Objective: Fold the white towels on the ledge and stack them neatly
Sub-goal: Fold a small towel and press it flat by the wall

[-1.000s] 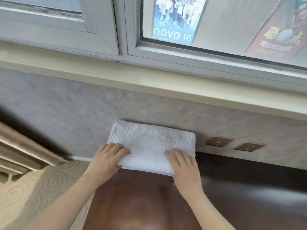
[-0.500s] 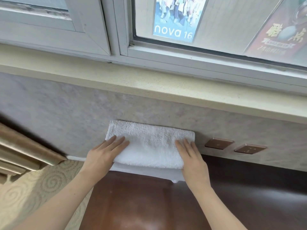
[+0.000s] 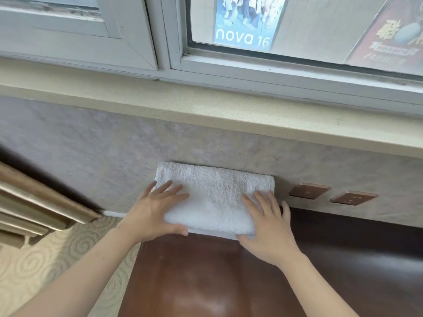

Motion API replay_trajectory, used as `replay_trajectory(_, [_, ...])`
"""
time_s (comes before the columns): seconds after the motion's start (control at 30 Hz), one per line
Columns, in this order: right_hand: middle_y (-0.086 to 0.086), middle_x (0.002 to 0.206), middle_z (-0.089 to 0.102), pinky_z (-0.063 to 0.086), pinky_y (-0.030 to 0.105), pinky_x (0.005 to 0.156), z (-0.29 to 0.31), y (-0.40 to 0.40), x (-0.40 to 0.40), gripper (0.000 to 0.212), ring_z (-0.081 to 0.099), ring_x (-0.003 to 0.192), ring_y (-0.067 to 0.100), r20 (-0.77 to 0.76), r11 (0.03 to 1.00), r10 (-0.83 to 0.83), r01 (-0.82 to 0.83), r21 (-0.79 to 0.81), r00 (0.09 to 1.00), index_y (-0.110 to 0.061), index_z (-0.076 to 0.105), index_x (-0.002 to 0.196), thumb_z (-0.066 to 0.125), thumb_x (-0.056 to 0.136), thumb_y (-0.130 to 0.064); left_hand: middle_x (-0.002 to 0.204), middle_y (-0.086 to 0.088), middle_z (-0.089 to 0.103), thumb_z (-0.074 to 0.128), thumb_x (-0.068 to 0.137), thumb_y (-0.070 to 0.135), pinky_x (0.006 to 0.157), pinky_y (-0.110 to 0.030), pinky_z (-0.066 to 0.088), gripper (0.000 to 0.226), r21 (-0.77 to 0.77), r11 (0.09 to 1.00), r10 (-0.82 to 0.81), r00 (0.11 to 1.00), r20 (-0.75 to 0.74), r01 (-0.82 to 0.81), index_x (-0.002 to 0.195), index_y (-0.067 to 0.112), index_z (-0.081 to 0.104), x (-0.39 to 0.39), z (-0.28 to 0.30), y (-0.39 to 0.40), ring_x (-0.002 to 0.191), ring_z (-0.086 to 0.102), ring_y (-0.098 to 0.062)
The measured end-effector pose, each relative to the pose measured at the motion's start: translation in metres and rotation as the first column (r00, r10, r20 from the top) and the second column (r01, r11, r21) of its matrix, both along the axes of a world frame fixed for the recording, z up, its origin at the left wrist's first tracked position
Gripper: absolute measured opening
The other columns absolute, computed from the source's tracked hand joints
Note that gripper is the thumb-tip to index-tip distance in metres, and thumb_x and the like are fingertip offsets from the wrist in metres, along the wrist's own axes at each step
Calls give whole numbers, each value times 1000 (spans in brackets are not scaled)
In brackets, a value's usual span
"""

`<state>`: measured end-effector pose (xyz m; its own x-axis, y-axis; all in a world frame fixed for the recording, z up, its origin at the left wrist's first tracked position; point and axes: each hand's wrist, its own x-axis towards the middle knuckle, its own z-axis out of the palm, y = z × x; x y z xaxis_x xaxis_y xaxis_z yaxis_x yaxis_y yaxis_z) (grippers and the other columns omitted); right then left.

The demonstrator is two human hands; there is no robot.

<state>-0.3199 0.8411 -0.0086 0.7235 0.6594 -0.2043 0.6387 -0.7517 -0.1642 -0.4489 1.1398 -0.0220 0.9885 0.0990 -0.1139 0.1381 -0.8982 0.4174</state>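
A folded white towel (image 3: 215, 195) lies on the dark brown wooden ledge (image 3: 206, 275), its far edge against the grey wall. A thin lower layer shows under its near edge. My left hand (image 3: 155, 211) lies flat on the towel's left end, fingers spread, thumb along the near edge. My right hand (image 3: 265, 227) lies flat on the towel's right end, fingers straight and pointing away from me. Both hands press the towel down.
Two copper-coloured wall sockets (image 3: 309, 191) sit on the wall right of the towel. A cream window sill (image 3: 206, 108) juts out above. A curtain (image 3: 34, 202) hangs at the left over patterned carpet (image 3: 45, 266).
The near half of the towel has been folded over away from me. Both hands have moved forward onto the fold and spread flat.
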Motion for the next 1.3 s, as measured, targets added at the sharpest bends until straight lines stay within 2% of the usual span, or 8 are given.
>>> replay_trajectory(0.13, [-14, 167, -12, -16, 53, 121, 8, 30, -3, 86, -32, 148, 13, -117, 995, 69, -59, 85, 991, -41, 3, 159, 22, 85, -81, 165, 15, 1, 15, 76, 94, 124, -31, -8, 87, -29, 999, -33, 997, -65, 31, 152, 53, 20, 23, 8, -29, 153, -9, -4])
replay_trajectory(0.23, [-12, 165, -22, -19, 55, 119, -7, 58, -2, 76, -34, 147, 17, -155, 993, -28, 44, 107, 988, -42, -4, 158, 6, 92, -76, 167, 11, -10, 5, 89, 77, 124, -42, -10, 72, 36, 998, 46, 993, -108, -42, 156, 50, 2, 44, 1, -55, 154, -17, -16])
replay_trajectory(0.47, [-12, 164, -24, -18, 55, 119, -34, 64, 9, 65, -31, 149, 18, -10, 987, -155, 156, 48, 988, -42, -9, 157, 13, 100, -64, 161, 21, -25, -8, 84, 76, 120, -57, -16, 72, 196, 974, 145, 977, -159, -113, 151, 54, -19, 58, -20, -53, 151, -25, -22])
replay_trajectory(0.77, [-10, 165, -18, -18, 52, 120, -40, 76, 14, 64, -25, 151, 18, -2, 965, -252, 251, 73, 968, -36, -3, 160, -2, 98, -55, 161, 23, -21, 4, 93, 74, 122, -52, -14, 66, 198, 974, 146, 973, -176, -110, 154, 53, -7, 68, -21, -42, 151, -23, -13])
replay_trajectory(0.9, [1, 167, 17, -4, 53, 122, -37, 74, 4, 62, 6, 155, 23, 48, 952, -258, 245, 185, 965, -28, 26, 158, 10, 102, -49, 164, 3, 25, 5, 98, 68, 124, -44, 11, 77, 180, 981, 68, 995, 68, -80, 153, 28, 39, 53, -18, -57, 153, 21, -22])
replay_trajectory(1.0, [5, 161, 34, 10, 57, 119, -39, 63, -13, 57, 22, 153, 27, 113, 961, -193, 164, 224, 975, -25, 40, 153, 24, 104, -49, 163, 0, 30, 20, 102, 64, 122, -44, 12, 64, 214, 977, -13, 992, 123, -14, 154, 31, 38, 33, -27, -73, 152, 23, -23])
replay_trajectory(1.13, [5, 166, 21, 2, 61, 119, -43, 62, -17, 61, 9, 155, 26, 116, 975, -173, 153, 164, 978, -27, 32, 156, 19, 104, -55, 163, -5, 31, 31, 98, 64, 123, -49, 13, 67, 205, 938, 244, 953, 179, -278, 153, 27, 40, 26, -34, -59, 153, 21, -30])
replay_trajectory(1.3, [11, 164, 26, 18, 58, 118, -35, 47, 10, 59, 23, 151, 33, 119, 853, -502, 468, 230, 857, -18, 32, 155, 33, 103, -46, 145, -18, 49, 56, 98, 44, 105, -54, 41, 63, -292, 639, 750, 661, 29, -712, 147, 7, 41, 38, -20, -11, 130, 48, -40])
